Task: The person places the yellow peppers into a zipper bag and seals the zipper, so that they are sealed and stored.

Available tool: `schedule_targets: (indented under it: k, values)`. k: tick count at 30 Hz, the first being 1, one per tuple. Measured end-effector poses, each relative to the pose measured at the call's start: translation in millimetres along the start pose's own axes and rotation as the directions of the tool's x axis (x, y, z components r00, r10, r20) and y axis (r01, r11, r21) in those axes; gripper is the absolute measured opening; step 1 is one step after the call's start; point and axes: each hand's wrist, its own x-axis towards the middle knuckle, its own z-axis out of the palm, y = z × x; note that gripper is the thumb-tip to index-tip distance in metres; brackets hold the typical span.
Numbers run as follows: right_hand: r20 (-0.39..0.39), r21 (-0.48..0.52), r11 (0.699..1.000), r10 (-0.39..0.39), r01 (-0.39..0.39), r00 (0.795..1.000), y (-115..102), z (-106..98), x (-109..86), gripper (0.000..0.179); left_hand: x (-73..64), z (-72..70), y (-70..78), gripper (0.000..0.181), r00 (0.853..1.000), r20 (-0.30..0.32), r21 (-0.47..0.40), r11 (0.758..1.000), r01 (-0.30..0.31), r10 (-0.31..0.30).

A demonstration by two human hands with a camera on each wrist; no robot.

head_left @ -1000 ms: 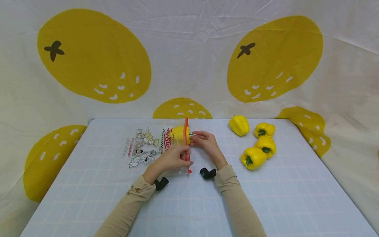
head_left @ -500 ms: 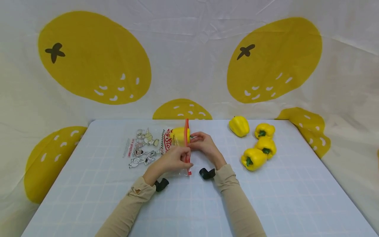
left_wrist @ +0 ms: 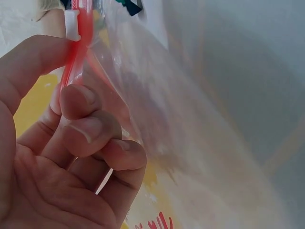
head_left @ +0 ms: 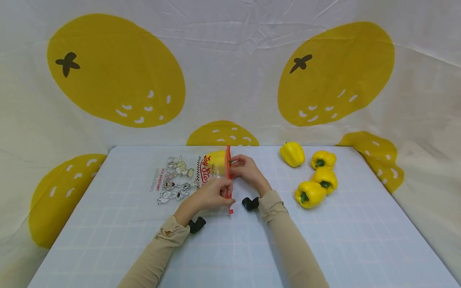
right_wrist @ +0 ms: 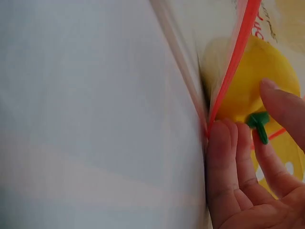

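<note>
A clear zip bag (head_left: 187, 180) with a red zip edge (left_wrist: 86, 24) and cartoon print lies flat, its mouth facing right. My left hand (head_left: 211, 193) pinches the red edge near its lower end; a white tab (left_wrist: 72, 25) shows beside the thumb in the left wrist view. Inside the mouth is a yellow bell pepper (right_wrist: 262, 67), its green stem (right_wrist: 259, 125) pointing out toward my right hand (head_left: 248, 173). In the right wrist view, the right thumb (right_wrist: 281, 102) meets the pepper while the other fingers extend along its stem end and the bag's lip.
To the right lie a yellow bell pepper (head_left: 292, 154) on its side and three more, (head_left: 323, 159) among them, close together with stems facing front. A white curtain (head_left: 230, 72) with yellow fruit print rises behind the table (head_left: 230, 256). Black wrist cameras (head_left: 250, 203) sit at both wrists.
The bell pepper has slid left, deeper into the bag, and the right hand has followed it to the bag's mouth. The left hand keeps its pinch on the red edge.
</note>
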Motion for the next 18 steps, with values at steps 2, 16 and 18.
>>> schedule_targets:
  k: [2,16,18]
  values:
    - [0.003,-0.014,1.0,0.002,-0.002,1.0,-0.7,-0.7,0.6,0.035,0.2,0.4,0.2,0.025,1.0,-0.001,0.005,1.0,-0.003,0.003]
    - [-0.063,-0.207,0.978,-0.01,-0.003,0.998,-21.4,-32.4,-4.8,0.038,0.1,1.4,1.7,0.024,1.0,-0.006,0.004,1.0,0.021,-0.021]
    - [-0.117,-0.25,0.968,-0.041,0.01,0.992,-31.3,-46.3,-6.9,0.037,0.1,1.4,2.1,0.024,1.0,-0.005,-0.001,1.0,0.018,-0.018]
